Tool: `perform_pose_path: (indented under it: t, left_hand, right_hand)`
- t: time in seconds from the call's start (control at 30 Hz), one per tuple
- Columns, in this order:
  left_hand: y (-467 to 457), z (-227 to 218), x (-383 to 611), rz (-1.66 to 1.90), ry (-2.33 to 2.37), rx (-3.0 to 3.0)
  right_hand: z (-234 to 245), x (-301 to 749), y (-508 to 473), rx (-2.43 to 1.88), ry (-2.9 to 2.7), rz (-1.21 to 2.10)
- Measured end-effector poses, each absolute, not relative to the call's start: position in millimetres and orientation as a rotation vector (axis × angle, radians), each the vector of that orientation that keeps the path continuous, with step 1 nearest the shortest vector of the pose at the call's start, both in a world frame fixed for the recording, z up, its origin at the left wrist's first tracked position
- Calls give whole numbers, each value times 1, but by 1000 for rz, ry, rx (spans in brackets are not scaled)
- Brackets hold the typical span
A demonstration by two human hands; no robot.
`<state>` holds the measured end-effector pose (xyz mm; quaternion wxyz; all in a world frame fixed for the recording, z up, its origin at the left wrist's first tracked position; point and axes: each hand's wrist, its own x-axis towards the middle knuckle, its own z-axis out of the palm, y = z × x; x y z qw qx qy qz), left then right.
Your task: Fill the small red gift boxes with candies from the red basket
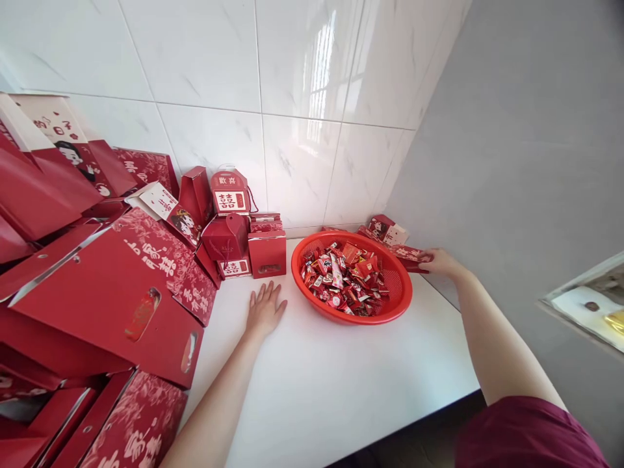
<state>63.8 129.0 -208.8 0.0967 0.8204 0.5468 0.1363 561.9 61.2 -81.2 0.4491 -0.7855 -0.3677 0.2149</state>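
My left hand [264, 311] lies flat on the white tabletop [312, 383], fingers spread, with nothing in it. Just beyond its fingertips stands a red gift box [267, 250] with an oval cutout. On the far right, my right hand [441, 264] is closed on the end of a flat red gift box [408, 253] with pale lettering. Part of that box is hidden behind the rim of an orange-red plastic basket [400, 305]. Many red-wrapped candies [344, 276] fill the basket, which sits between my hands.
A large pile of red gift boxes [117, 299] crowds the left side. Small corded boxes [230, 192] are stacked by the tiled wall [209, 136]. More boxes [380, 227] lie behind the basket. A grey wall [517, 143] bounds the right, and the table's front edge slopes below.
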Motion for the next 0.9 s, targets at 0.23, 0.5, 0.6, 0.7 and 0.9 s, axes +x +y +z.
perform_pose_path:
  t: [0.23, 0.5, 0.6, 0.7, 0.9]
  left_hand:
    - [127, -210, 64, 516, 1558, 2358]
    - [96, -189, 53, 811, 1351, 2093]
    - [72, -170, 45, 910, 1186, 1997]
    - [53, -155, 39, 1095, 990, 1855]
    - [39, -128, 20, 1452, 912, 2042]
  right_hand:
    - [-16, 549, 21, -2058, -1255, 109]
    - [34, 404, -13, -1529, -2187, 45]
    - [21, 341, -14, -1248, -2565, 186]
    - [2, 288, -9, -1244, -2726, 211]
    - [-2, 238, 12, -1653, -2689, 260]
